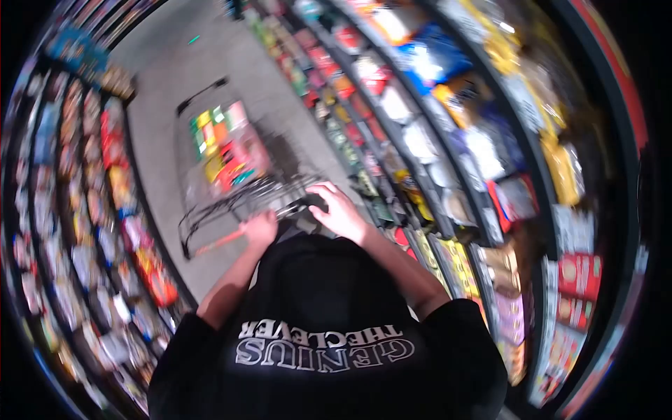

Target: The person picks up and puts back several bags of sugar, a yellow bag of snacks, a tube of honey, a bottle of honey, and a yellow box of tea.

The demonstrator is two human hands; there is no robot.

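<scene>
A wire shopping cart (183, 231) stands in front of me, tilted in the view. Its push handle (215, 242) has an orange-red stretch at the left and a black part at the right. My left hand (260, 228) is closed around the handle near its middle. Around the black right end curls my right hand (340, 212), thumb and fingers on either side of it. Inside the cart lie brightly coloured packages (222, 133) in green, yellow and orange, and a red and pink pack (245, 164). Blur hides their labels.
Shelves of packaged goods (427, 59) run close along my right. More stocked shelves (115, 182) line the left. Between them the grey floor (157, 91) stretches ahead past the cart. A blue display (77, 49) stands at the far left.
</scene>
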